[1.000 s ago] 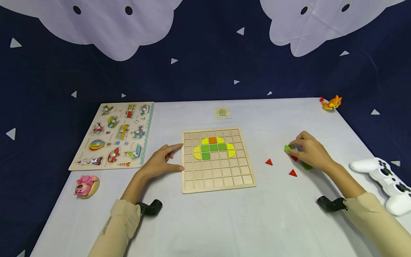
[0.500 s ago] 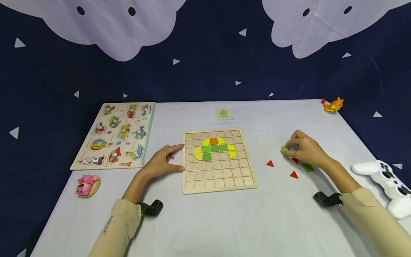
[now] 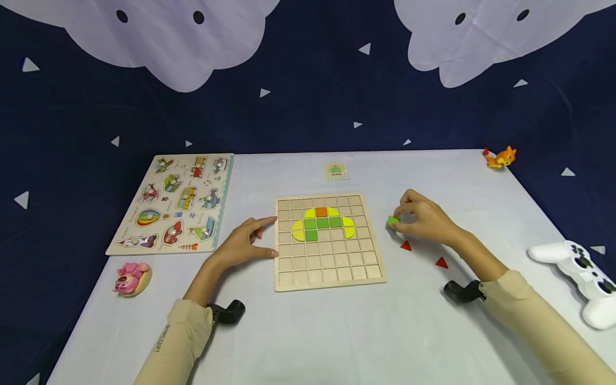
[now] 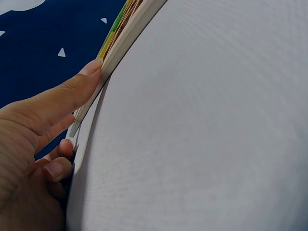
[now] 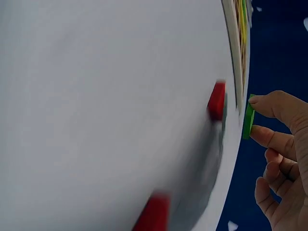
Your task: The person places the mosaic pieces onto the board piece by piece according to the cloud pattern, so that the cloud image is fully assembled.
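The right hand (image 3: 425, 219) pinched a small flat green wooden tile (image 3: 393, 220) above the table, just right of the square wooden grid board (image 3: 330, 267), flat faces toward fingertips. The left hand (image 3: 240, 243), fingers straight, touched the board's left edge.

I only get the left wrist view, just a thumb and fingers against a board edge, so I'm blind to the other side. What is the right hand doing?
Observer: The right hand pinches a green tile, lifted just right of the grid board.
Operator: Any pieces loose on the table?
Observer: Two red triangles lie near that hand.
Operator: Is the board filled?
Observer: Only partly: yellow, green and orange tiles sit in its upper rows; the left hand rests on its left edge.
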`<state>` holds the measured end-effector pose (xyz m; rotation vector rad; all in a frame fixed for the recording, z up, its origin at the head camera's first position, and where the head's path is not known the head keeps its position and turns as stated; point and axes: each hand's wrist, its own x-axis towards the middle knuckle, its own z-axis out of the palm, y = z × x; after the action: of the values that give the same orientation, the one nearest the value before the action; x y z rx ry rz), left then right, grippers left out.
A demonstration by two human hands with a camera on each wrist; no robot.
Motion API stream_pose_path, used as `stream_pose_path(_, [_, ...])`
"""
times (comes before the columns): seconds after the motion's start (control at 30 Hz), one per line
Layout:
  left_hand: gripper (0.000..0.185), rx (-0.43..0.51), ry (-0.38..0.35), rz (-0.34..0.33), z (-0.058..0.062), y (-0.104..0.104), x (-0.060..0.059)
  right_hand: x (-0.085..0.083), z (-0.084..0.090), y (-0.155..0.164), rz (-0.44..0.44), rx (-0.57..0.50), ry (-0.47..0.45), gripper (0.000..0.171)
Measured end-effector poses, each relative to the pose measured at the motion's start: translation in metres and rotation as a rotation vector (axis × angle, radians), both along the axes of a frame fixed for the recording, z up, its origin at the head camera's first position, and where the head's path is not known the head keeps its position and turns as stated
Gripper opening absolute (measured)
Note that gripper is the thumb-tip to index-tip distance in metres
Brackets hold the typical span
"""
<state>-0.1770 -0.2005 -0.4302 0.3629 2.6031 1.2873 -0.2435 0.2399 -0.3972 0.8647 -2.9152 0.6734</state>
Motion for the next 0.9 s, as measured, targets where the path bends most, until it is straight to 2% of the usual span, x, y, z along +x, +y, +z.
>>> stream_pose_path(0.27, [0.086, -0.002, -0.006, 0.001, 0.001, 0.000, 0.001, 0.000, 0.003, -0.040, 0.113, -0.041, 0.028, 0.019])
stream_pose_path(0.43, [0.086, -0.011, -0.007, 0.004, 0.000, 0.001, -0.001, 0.000, 0.002, -0.060, 0.168, -0.065, 0.015, 0.016])
stream_pose_path(0.9, [0.086, 0.006, 0.002, 0.000, -0.001, 0.000, -0.001, 0.004, 0.001, -0.107, 0.291, -0.044, -0.011, 0.021])
